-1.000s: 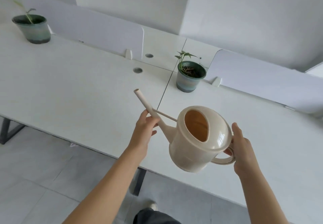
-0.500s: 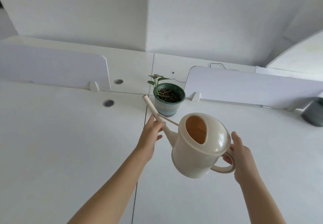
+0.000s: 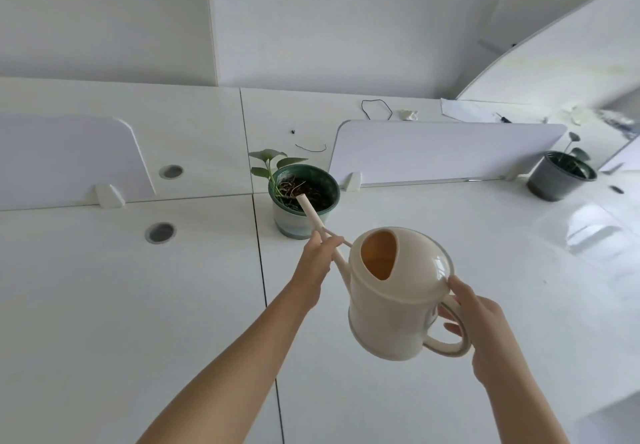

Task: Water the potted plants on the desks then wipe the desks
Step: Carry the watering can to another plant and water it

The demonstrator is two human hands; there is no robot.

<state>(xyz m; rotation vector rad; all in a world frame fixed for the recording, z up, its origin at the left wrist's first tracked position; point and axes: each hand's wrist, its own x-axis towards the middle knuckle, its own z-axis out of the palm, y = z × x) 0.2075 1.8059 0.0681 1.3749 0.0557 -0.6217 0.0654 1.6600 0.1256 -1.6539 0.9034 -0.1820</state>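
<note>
Head view: a cream can point(image 3: 391, 301) is held in the air above the white desk point(image 3: 138, 305), in front of the green pot point(image 3: 304, 201) and tipped towards it. The right hand point(image 3: 485, 329) holds the can by its loop handle point(image 3: 450, 348): the fingers point(image 3: 452, 327) curl through the loop and the thumb lies on top, against the can's domed lid. The left hand point(image 3: 317, 263) is closed on the long spout point(image 3: 311, 216) about halfway along, where the thin brace joins it, with the fingers wrapped round the tube. The spout's open tip sits over the dark soil inside the green pot's rim; whether water runs from it cannot be told.

The green pot stands on the desk just right of the seam between two desk tops, and its leafy plant point(image 3: 266, 163) leans out to the pot's left. A white divider point(image 3: 443, 149) stands just behind and to the right of the pot, and another divider point(image 3: 65, 156) stands well to its left. Two round grommets point(image 3: 160, 233) lie left of the pot, one in front of that left divider and one behind it. A grey pot point(image 3: 559, 176) with a small plant stands far to the right of the green pot, at the end of the right divider. Beyond the green pot, on the far desk, lie a black cord point(image 3: 375, 109) and a crumpled white scrap point(image 3: 408, 115).
</note>
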